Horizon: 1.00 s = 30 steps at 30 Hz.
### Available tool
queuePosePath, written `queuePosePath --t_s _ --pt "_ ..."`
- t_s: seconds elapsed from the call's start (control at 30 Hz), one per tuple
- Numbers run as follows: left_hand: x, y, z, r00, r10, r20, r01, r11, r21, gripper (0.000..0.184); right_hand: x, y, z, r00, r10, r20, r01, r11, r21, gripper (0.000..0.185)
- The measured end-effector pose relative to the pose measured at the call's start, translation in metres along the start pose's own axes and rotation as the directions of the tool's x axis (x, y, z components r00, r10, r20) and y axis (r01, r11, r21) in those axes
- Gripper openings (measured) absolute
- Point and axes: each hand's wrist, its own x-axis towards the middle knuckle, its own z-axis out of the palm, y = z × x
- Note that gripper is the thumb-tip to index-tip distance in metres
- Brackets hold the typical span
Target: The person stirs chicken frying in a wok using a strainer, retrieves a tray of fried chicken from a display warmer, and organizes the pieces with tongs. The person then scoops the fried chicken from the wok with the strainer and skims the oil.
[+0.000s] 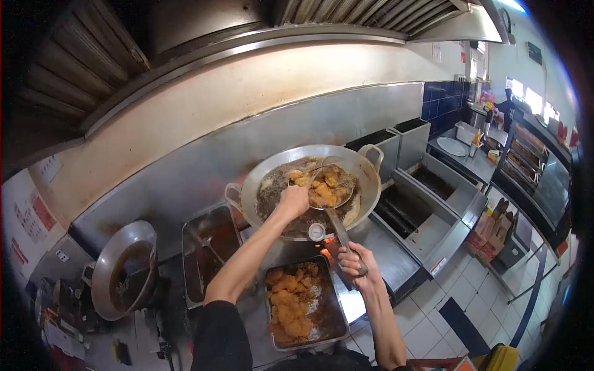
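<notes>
A large two-handled wok (370,179) of bubbling dark oil stands over an orange burner flame. My right hand (357,264) is closed round the long handle of a skimmer (337,224). The skimmer's round head lies over the wok and carries golden fried pieces (327,187), which look like fried chicken. My left hand (293,201) is closed above the wok, on a thin metal utensil (315,168) whose kind I cannot make out. More fried pieces (299,179) show just beyond its fingers. My left fist hides part of the oil.
A metal tray (339,309) of fried pieces sits nearest me. To the left are a tray of brown liquid with a ladle (213,247) and a second wok (143,232). Fryer basins (411,210) stand on the right. An extractor hood (247,38) hangs overhead.
</notes>
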Motion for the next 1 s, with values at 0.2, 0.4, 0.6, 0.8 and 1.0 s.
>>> queuePosePath --t_s 0.2,0.4,0.6,0.8,1.0 --pt "-0.014 -0.014 -0.041 0.989 -0.075 -0.127 0.051 0.982 -0.185 0.035 0.003 -0.011 -0.001 0.995 0.003 0.096 -0.006 0.999 0.039 0.018" --pt "-0.054 -0.061 -0.075 0.975 -0.207 -0.083 0.193 0.97 -0.147 0.034 -0.024 -0.062 0.004 0.998 0.041 -0.048 -0.047 0.991 -0.125 0.016" --pt "-0.086 -0.117 -0.072 0.945 -0.262 0.198 0.261 0.965 0.031 0.025 -0.046 -0.118 0.021 0.975 0.132 -0.18 -0.182 0.937 -0.299 0.019" --pt "-0.078 -0.107 -0.084 0.737 -0.329 0.591 0.525 0.829 -0.193 0.022 -0.069 -0.158 0.048 0.94 0.033 -0.34 -0.213 0.835 -0.507 0.018" --pt "-0.07 -0.081 -0.074 0.581 -0.205 0.788 0.723 0.575 -0.383 0.047 -0.08 -0.189 0.067 0.891 -0.048 -0.451 -0.321 0.636 -0.702 0.018"
